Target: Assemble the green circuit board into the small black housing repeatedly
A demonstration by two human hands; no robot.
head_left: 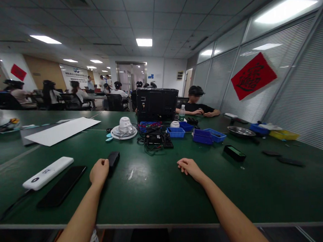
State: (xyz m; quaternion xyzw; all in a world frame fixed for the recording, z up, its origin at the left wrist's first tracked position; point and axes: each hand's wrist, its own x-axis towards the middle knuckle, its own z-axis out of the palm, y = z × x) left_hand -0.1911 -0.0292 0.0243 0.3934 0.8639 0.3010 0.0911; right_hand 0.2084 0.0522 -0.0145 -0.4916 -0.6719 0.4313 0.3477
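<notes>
My left hand (99,172) rests on the green table (158,195), its fingers curled in. Right beside it stands a small black box (114,160); whether the hand touches the box I cannot tell. To the left lie a black phone-like slab (62,186) and a white power bank-like device (49,173) with a digit display and a cable. My right hand (191,167) lies on the table with its fingers loosely folded and nothing visible in them.
Ahead are a white fan (124,130), a black monitor-like case (158,104), tangled cables with a black adapter (153,139), and blue bins (176,132). A black device (235,153) and a metal bowl (241,131) lie right. A person (200,105) sits across the table.
</notes>
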